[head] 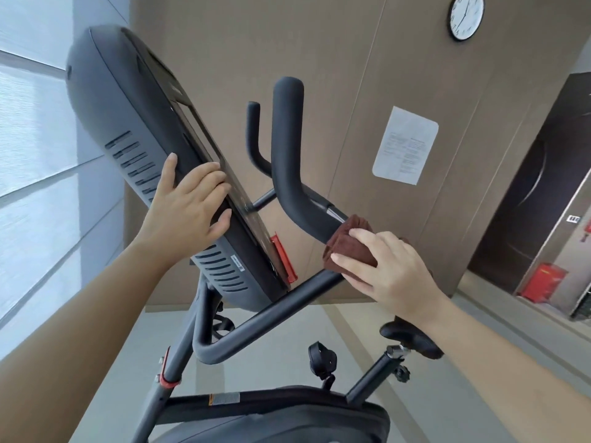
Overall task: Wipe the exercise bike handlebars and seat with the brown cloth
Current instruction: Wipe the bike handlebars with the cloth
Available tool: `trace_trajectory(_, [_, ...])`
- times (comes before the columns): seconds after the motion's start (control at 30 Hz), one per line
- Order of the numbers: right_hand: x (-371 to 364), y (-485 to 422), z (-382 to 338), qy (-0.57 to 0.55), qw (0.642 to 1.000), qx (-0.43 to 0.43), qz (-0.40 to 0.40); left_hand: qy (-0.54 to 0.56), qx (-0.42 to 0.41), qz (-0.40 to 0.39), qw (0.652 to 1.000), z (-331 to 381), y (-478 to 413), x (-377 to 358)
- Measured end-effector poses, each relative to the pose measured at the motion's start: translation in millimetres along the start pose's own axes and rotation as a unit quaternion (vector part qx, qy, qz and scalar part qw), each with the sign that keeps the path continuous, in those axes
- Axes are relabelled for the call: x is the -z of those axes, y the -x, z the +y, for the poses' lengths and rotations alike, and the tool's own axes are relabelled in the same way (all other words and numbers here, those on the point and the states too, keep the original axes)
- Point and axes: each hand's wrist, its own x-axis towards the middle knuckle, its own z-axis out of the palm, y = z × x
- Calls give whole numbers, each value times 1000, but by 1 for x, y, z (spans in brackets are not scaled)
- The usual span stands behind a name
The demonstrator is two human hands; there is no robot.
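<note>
A black exercise bike fills the view. Its near handlebar [287, 148] curves up from the middle, and a second handlebar horn [254, 132] stands behind it. My right hand [387, 270] is closed around the brown cloth [348, 241], which is wrapped on the handlebar's lower bend. My left hand [188, 206] grips the edge of the bike's large grey console [134, 116]. The black seat [412, 342] shows at the lower right, partly hidden by my right wrist.
A lower frame bar [256, 321] runs under the console. A pedal [323, 354] and the seat post [372, 378] are below. Beyond stand a brown wall with a paper notice [406, 145] and a clock [465, 17], windows at left, a dark doorway at right.
</note>
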Motion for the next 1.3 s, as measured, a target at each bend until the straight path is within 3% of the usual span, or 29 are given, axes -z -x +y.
trace_trajectory(0.1, [10, 1, 17, -92, 990, -100, 34, 37, 22, 9, 999, 5, 1, 4])
trace_trajectory(0.2, [12, -12, 28, -213, 946, -235, 73, 106, 67, 83, 989, 27, -3, 13])
trace_trajectory(0.27, [3, -27, 21, -281, 918, -279, 9, 143, 69, 145, 977, 51, -11, 22])
trace_trajectory(0.37, [-13, -31, 14, -286, 911, -282, -89, 182, 34, 187, 965, 91, -25, 29])
trace_trajectory(0.57, [-6, 17, 50, -355, 884, -273, -131, 221, -22, 95, 970, 153, -37, 25])
trace_trajectory(0.77, [-7, 63, 76, -387, 870, -278, -130, 156, -32, -42, 986, 181, -36, 11])
trace_trajectory(0.97, [-15, 120, 115, -435, 826, -317, -164, 140, -23, -73, 987, 210, -48, 14])
trace_trajectory(1.13, [-36, 94, 117, -459, 811, -350, -94, 153, 64, -85, 983, 253, -70, 11])
trace_trajectory(1.3, [-49, 90, 104, -512, 806, -280, -103, 104, 102, -73, 987, 270, -71, 2])
